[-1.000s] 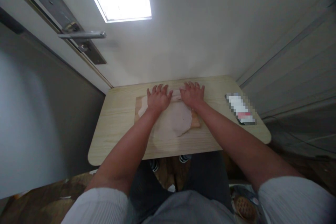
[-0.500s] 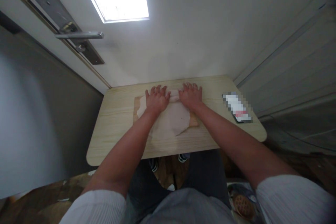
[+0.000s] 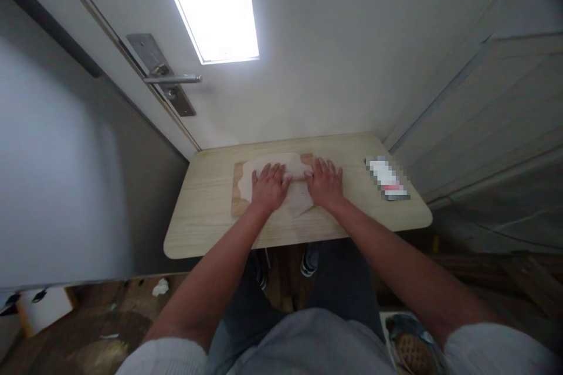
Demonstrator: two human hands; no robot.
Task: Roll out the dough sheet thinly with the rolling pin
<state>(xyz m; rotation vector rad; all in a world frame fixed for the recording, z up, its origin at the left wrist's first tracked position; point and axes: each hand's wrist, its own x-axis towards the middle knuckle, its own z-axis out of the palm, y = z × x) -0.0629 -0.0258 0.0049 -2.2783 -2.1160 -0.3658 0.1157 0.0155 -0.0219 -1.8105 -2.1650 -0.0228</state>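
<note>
A thin pale sheet of what looks like dough lies over a wooden board on the small table, with its near part hanging past the board. My left hand presses palm down on the sheet, fingers spread and pointing away from me. To its right, my right hand lies the same way, at the right part of the sheet. Between my thumbs runs a narrow pale roll; whether it is a rod or rolled dough I cannot tell, since both ends are under my hands.
A phone, blurred out, lies at the right of the light wooden table. Behind the table stands a white door with a metal handle. Below on the right is a container with a brown latticed round thing.
Both hands have drawn back toward me over the board, and the far part of the sheet now shows flat beyond my fingers. The view has shifted a little too.
</note>
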